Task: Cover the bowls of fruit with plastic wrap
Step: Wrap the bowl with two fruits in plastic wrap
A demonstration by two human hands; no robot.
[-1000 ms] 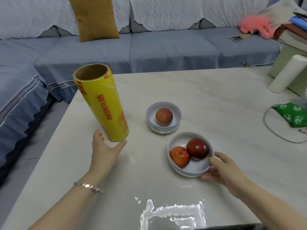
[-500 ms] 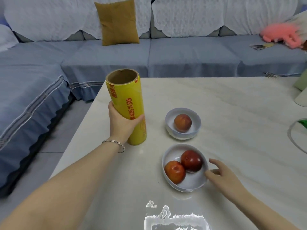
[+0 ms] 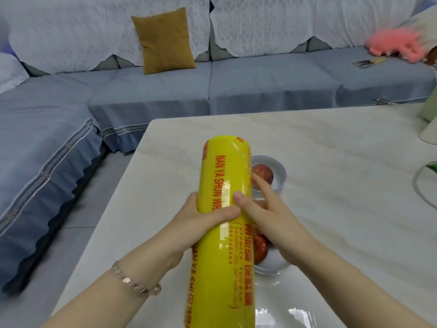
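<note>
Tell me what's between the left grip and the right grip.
The plastic wrap roll: left grip holds it, right grip touches its other side, in the head view.

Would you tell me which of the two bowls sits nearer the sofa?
The bowl beside the roll's far end; the other bowl lies closer, under the right hand.

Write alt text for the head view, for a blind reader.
A left hand grips a yellow roll of plastic wrap above a pale table, the right hand touching its side. Behind it, a far bowl and a near bowl hold red fruit.
</note>
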